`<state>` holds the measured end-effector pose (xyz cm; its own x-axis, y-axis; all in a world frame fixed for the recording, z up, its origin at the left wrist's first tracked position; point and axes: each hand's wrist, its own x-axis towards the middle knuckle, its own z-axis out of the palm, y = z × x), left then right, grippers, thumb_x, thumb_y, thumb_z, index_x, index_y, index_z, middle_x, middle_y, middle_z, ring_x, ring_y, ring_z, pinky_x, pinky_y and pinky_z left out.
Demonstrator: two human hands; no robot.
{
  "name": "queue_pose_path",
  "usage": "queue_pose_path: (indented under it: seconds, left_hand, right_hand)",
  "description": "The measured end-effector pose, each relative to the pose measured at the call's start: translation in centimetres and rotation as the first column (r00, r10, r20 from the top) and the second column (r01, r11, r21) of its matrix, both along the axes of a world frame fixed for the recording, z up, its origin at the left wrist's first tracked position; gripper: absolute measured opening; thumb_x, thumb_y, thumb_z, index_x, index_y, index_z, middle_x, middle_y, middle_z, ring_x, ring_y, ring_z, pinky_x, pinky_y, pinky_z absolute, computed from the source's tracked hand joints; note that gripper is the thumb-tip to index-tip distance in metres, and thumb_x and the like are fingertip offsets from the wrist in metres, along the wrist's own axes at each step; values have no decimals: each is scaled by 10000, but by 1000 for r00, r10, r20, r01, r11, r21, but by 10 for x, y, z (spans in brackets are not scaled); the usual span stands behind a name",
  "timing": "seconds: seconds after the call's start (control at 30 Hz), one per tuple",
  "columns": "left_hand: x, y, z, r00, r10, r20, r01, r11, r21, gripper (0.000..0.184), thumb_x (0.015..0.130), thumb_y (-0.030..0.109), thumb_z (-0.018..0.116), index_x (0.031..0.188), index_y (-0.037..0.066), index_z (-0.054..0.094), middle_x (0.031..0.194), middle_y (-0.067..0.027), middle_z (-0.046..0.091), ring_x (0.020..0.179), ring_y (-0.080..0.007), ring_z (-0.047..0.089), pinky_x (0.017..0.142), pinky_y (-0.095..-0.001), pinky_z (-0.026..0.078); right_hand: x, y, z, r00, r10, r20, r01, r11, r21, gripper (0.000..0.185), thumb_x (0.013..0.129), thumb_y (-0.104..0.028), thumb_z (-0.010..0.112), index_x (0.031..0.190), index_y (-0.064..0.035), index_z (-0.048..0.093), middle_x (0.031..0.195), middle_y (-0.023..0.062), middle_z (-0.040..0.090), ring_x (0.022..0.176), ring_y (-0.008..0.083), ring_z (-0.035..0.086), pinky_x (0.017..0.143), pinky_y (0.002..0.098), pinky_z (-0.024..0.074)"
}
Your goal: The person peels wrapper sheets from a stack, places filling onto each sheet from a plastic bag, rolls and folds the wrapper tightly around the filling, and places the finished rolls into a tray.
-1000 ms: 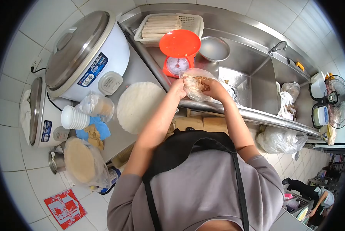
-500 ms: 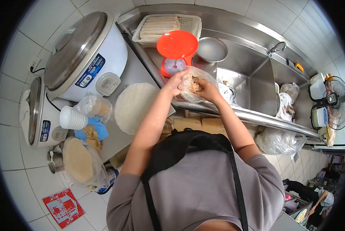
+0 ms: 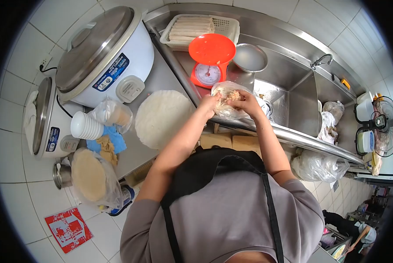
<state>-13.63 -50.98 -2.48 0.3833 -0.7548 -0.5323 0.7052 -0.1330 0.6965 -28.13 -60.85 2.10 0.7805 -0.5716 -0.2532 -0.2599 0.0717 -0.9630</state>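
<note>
My left hand (image 3: 209, 104) grips the left rim of a clear plastic bag (image 3: 230, 115) of shredded, pale orange filling. At the bag's mouth, my right hand (image 3: 250, 104) pinches a clump of the filling (image 3: 234, 95) between its fingertips. Just behind the bag stands a red kitchen scale (image 3: 209, 75), its round pan (image 3: 211, 49) bare apart from a small crumb. To the left of my left forearm lies a stack of thin round wrappers (image 3: 163, 118) on the steel counter.
Rolled wrappers (image 3: 192, 28) fill part of a white basket (image 3: 227, 31) behind the scale. A metal bowl (image 3: 250, 58) sits beside the sink (image 3: 288, 72). Rice cookers (image 3: 135, 57), white cups (image 3: 84, 126) and a bagged wrapper stack (image 3: 89, 175) are left. Another person (image 3: 358, 232) works far right.
The filling clump at my right fingertips now shows higher, at the bag's opening. My left hand keeps its hold on the bag. The whole view has shifted slightly.
</note>
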Motion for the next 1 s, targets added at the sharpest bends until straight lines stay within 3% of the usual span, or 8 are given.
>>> queue_pose_path:
  seconds: [0.23, 0.43, 0.53, 0.63, 0.73, 0.77, 0.9, 1.0]
  left_hand:
    - [-13, -3, 2, 992, 42, 123, -40, 999, -14, 175, 917, 165, 533, 992, 12, 575, 893, -83, 607, 768, -186, 579, 679, -366, 499]
    - [-11, 0, -3, 991, 41, 130, -34, 998, -53, 176, 913, 161, 537, 1014, 24, 581, 899, -54, 614, 784, -149, 568, 713, -317, 469]
    - [-14, 0, -1, 978, 61, 199, -55, 998, -39, 194, 915, 153, 528, 1047, 20, 578, 916, -54, 619, 791, -143, 571, 726, -304, 463]
    - [-13, 3, 0, 970, 60, 237, -46, 997, -62, 214, 917, 143, 517, 1078, 13, 572, 944, -71, 621, 811, -151, 582, 730, -313, 472]
    - [-12, 4, 5, 984, 60, 168, -52, 997, -54, 221, 917, 144, 517, 1081, 6, 569, 965, -90, 619, 820, -174, 592, 731, -336, 489]
    - [-12, 4, 8, 987, 63, 146, -56, 997, -50, 222, 917, 143, 516, 1080, 1, 567, 968, -95, 617, 823, -183, 595, 732, -343, 493]
    - [-10, 3, 11, 995, 70, 73, -66, 996, -56, 232, 921, 146, 510, 1084, -12, 559, 978, -113, 612, 833, -210, 602, 733, -366, 505]
    - [-2, 1, 1, 997, 64, 39, -62, 997, -53, 239, 925, 150, 503, 1088, -16, 556, 984, -127, 611, 845, -219, 607, 732, -375, 508]
  right_hand:
    - [19, 9, -35, 989, -143, -39, 82, 743, -665, 276, 636, -40, 716, 893, -21, 620, 723, 44, 634, 631, 108, 584, 571, 270, 460]
    - [26, -5, -35, 990, -96, -108, 58, 949, -311, 296, 654, 24, 666, 943, 16, 606, 711, 79, 647, 626, 135, 615, 531, 267, 476]
    - [30, -8, -39, 994, -105, 2, 105, 986, -131, 335, 655, 52, 651, 985, 36, 593, 743, 90, 650, 633, 140, 625, 531, 265, 497]
    - [30, -14, -41, 998, -68, 1, 68, 997, 46, 355, 683, 69, 630, 1033, 36, 580, 820, 104, 654, 678, 166, 644, 584, 289, 534]
    - [21, -29, -34, 983, 6, 182, -100, 855, 508, 349, 720, 79, 609, 1061, 19, 574, 908, 135, 642, 764, 219, 653, 644, 324, 561]
    - [19, -37, -40, 981, 36, 191, -137, 825, 548, 372, 771, 85, 579, 1133, 23, 525, 1028, 142, 612, 855, 248, 645, 702, 349, 570]
    - [11, -40, -18, 951, 190, 244, -299, 770, 563, 420, 797, -23, 645, 1185, -12, 485, 1067, 92, 595, 956, 201, 605, 748, 340, 547]
    - [9, -44, 3, 870, 434, 233, -491, 799, 348, 369, 782, -88, 683, 1113, -28, 534, 1031, 60, 614, 934, 148, 596, 802, 302, 488]
